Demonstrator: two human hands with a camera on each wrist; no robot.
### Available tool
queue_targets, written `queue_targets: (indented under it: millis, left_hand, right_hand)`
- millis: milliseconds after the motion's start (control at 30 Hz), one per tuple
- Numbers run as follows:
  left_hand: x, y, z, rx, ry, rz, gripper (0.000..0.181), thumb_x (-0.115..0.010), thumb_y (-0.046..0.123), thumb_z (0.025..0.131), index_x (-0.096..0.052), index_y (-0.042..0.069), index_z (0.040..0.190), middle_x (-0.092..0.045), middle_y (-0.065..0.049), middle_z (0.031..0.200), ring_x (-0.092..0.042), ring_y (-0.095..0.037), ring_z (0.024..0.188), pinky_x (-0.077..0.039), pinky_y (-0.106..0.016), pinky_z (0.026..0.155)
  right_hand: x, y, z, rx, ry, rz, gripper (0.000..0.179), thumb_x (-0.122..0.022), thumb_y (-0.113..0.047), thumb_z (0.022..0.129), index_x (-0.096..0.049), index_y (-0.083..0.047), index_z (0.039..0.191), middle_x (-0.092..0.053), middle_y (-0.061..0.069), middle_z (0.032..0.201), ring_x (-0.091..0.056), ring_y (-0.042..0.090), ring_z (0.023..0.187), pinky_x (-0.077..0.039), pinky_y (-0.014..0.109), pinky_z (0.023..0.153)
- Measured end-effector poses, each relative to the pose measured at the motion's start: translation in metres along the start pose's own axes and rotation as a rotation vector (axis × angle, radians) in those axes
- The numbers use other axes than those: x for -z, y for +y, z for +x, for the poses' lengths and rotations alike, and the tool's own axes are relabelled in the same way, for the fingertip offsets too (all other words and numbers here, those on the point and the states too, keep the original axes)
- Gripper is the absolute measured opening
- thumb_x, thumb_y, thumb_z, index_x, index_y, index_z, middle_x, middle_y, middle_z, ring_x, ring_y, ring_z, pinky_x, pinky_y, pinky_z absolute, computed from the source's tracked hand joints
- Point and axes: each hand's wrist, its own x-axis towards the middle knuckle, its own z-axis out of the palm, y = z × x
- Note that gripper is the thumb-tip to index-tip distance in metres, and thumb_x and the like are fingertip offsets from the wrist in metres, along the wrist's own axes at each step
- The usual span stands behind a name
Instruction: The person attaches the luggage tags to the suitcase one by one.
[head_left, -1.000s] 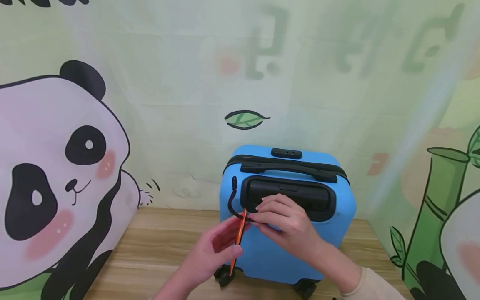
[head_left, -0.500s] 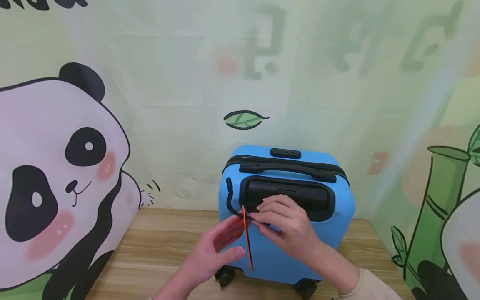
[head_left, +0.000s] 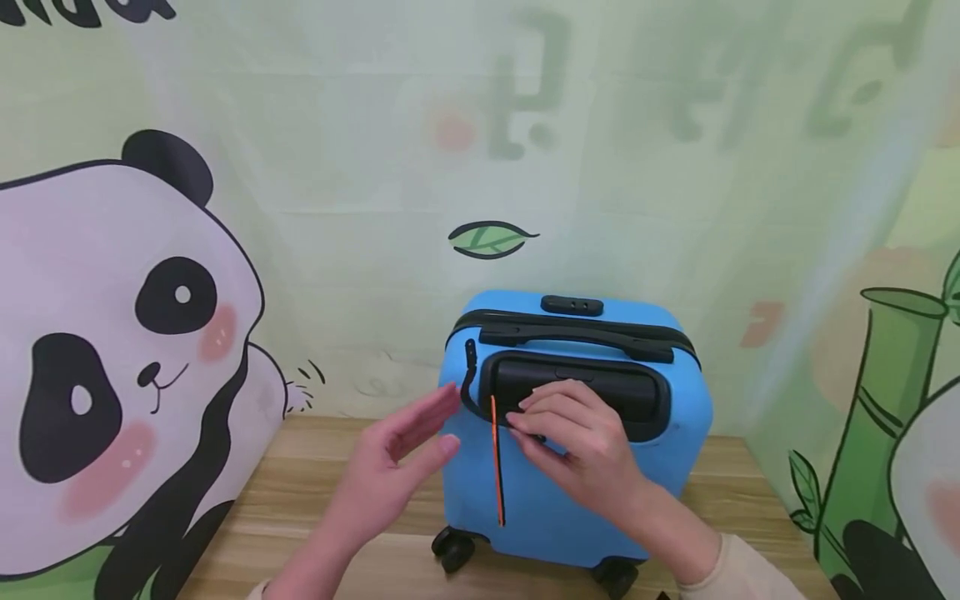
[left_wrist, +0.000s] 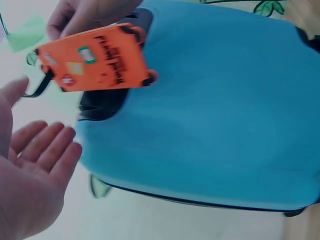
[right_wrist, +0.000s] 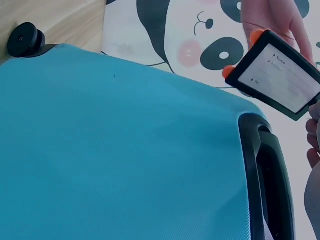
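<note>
An orange luggage tag (left_wrist: 100, 57) with a black strap (head_left: 470, 371) hangs edge-on in front of a blue suitcase (head_left: 570, 517) in the head view. My right hand (head_left: 588, 442) pinches it near its upper part, by the strap as far as I can tell; the fingertips are partly hidden. The strap's free end curves up to the left. In the right wrist view the tag's back shows a white card (right_wrist: 280, 77) with printed lines in a black frame. To the left of the tag, apart from it, my left hand (head_left: 386, 467) has its fingers extended and thumb spread.
Upright on the wood-grain table (head_left: 337, 500), the suitcase has a black carry handle (head_left: 577, 340), a recessed black panel (head_left: 637, 400), a lock (head_left: 572, 306) and black wheels (head_left: 453, 550). A panda-printed backdrop (head_left: 360, 167) stands close behind it.
My left hand has come off the tag and moved left. The tag has turned edge-on and hangs nearly upright from my right hand, which stays roughly where it was.
</note>
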Motion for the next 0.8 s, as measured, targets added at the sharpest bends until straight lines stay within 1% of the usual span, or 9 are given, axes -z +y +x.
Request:
queue_targets:
  millis: [100, 167, 267, 367, 433, 533, 600, 700, 800]
  left_hand:
    - [0.003, 0.013, 0.006, -0.060, 0.092, 0.096, 0.052, -0.076, 0.017, 0.102, -0.061, 0.010, 0.151, -0.066, -0.002, 0.148, -0.063, -0.016, 0.136, -0.053, -0.029, 0.107]
    - [0.003, 0.022, 0.011, -0.102, 0.133, 0.164, 0.051, -0.079, 0.020, 0.100, -0.065, 0.013, 0.148, -0.068, 0.002, 0.145, -0.064, -0.013, 0.134, -0.053, -0.031, 0.108]
    - [0.001, 0.034, 0.019, -0.175, 0.171, 0.282, 0.049, -0.082, 0.022, 0.097, -0.070, 0.018, 0.144, -0.070, 0.009, 0.140, -0.066, -0.010, 0.131, -0.055, -0.036, 0.107]
    - [-0.004, 0.044, 0.028, -0.274, 0.191, 0.370, 0.049, -0.085, 0.020, 0.094, -0.072, 0.017, 0.141, -0.073, 0.009, 0.136, -0.069, -0.010, 0.126, -0.057, -0.039, 0.105]
    - [-0.007, 0.048, 0.034, -0.348, 0.210, 0.418, 0.048, -0.087, 0.018, 0.092, -0.074, 0.014, 0.139, -0.075, 0.005, 0.133, -0.071, -0.012, 0.123, -0.058, -0.039, 0.103]
    - [-0.011, 0.053, 0.041, -0.443, 0.242, 0.477, 0.046, -0.089, 0.014, 0.090, -0.076, 0.011, 0.134, -0.078, -0.001, 0.126, -0.075, -0.016, 0.117, -0.060, -0.040, 0.099]
    - [-0.014, 0.055, 0.045, -0.493, 0.263, 0.507, 0.043, -0.090, 0.012, 0.088, -0.078, 0.008, 0.130, -0.080, -0.004, 0.121, -0.076, -0.019, 0.113, -0.062, -0.040, 0.096]
    - [-0.016, 0.056, 0.048, -0.536, 0.283, 0.527, 0.038, -0.090, 0.008, 0.087, -0.080, 0.006, 0.123, -0.081, -0.006, 0.114, -0.079, -0.019, 0.105, -0.064, -0.040, 0.091]
    - [-0.018, 0.057, 0.051, -0.551, 0.288, 0.534, 0.032, -0.090, 0.006, 0.086, -0.082, 0.005, 0.117, -0.082, -0.007, 0.108, -0.080, -0.019, 0.099, -0.064, -0.038, 0.088]
  right_hand:
    - [0.003, 0.001, 0.003, 0.011, 0.019, -0.021, 0.031, -0.067, -0.030, 0.107, -0.083, -0.004, 0.101, -0.079, 0.006, 0.094, -0.071, 0.026, 0.094, -0.061, 0.029, 0.092]
    - [0.005, 0.002, 0.004, 0.012, 0.024, -0.029, 0.032, -0.067, -0.031, 0.108, -0.083, -0.004, 0.101, -0.079, 0.006, 0.093, -0.071, 0.027, 0.094, -0.060, 0.028, 0.093]
    - [0.007, 0.003, 0.005, 0.016, 0.026, -0.036, 0.031, -0.068, -0.030, 0.107, -0.083, -0.004, 0.101, -0.079, 0.007, 0.093, -0.070, 0.027, 0.095, -0.060, 0.028, 0.094]
    - [0.009, 0.003, 0.006, 0.016, 0.022, -0.049, 0.032, -0.067, -0.032, 0.108, -0.083, -0.004, 0.101, -0.079, 0.006, 0.093, -0.070, 0.027, 0.095, -0.059, 0.028, 0.094]
    - [0.009, 0.003, 0.007, 0.026, 0.032, -0.055, 0.032, -0.067, -0.031, 0.107, -0.083, -0.004, 0.101, -0.078, 0.006, 0.092, -0.070, 0.027, 0.094, -0.059, 0.027, 0.094]
    - [0.010, 0.003, 0.008, 0.042, 0.054, -0.061, 0.031, -0.067, -0.030, 0.108, -0.083, -0.004, 0.101, -0.078, 0.006, 0.092, -0.070, 0.027, 0.093, -0.059, 0.027, 0.093]
    - [0.011, 0.004, 0.009, 0.050, 0.066, -0.061, 0.029, -0.068, -0.029, 0.107, -0.083, -0.004, 0.101, -0.078, 0.006, 0.092, -0.070, 0.027, 0.093, -0.058, 0.027, 0.094]
    - [0.012, 0.004, 0.009, 0.051, 0.071, -0.062, 0.029, -0.068, -0.029, 0.107, -0.082, -0.004, 0.101, -0.078, 0.006, 0.092, -0.070, 0.027, 0.092, -0.058, 0.026, 0.094]
    - [0.013, 0.005, 0.009, 0.049, 0.066, -0.065, 0.029, -0.068, -0.029, 0.107, -0.082, -0.004, 0.100, -0.078, 0.006, 0.092, -0.070, 0.027, 0.092, -0.058, 0.026, 0.093]
